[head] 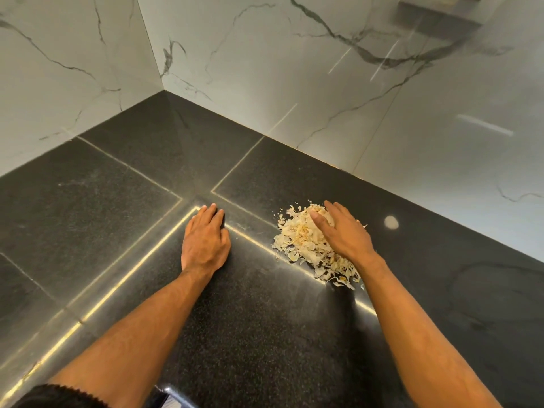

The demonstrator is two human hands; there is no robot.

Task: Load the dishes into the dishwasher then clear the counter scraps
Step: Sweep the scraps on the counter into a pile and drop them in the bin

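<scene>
A heap of pale, papery peel scraps (300,245) lies on the black speckled counter (259,319), right of centre. My right hand (344,231) rests on the right side of the heap with fingers straight and together, covering part of it. To the left of the scraps, my left hand (206,240) lies palm down on the bare counter, fingers slightly bent, holding nothing. No dishes or dishwasher are in view.
White marble walls (265,69) meet in a corner behind the counter, close beyond the scraps. Thin brass inlay lines (141,260) cross the counter top. The counter's front edge (173,393) shows at the bottom.
</scene>
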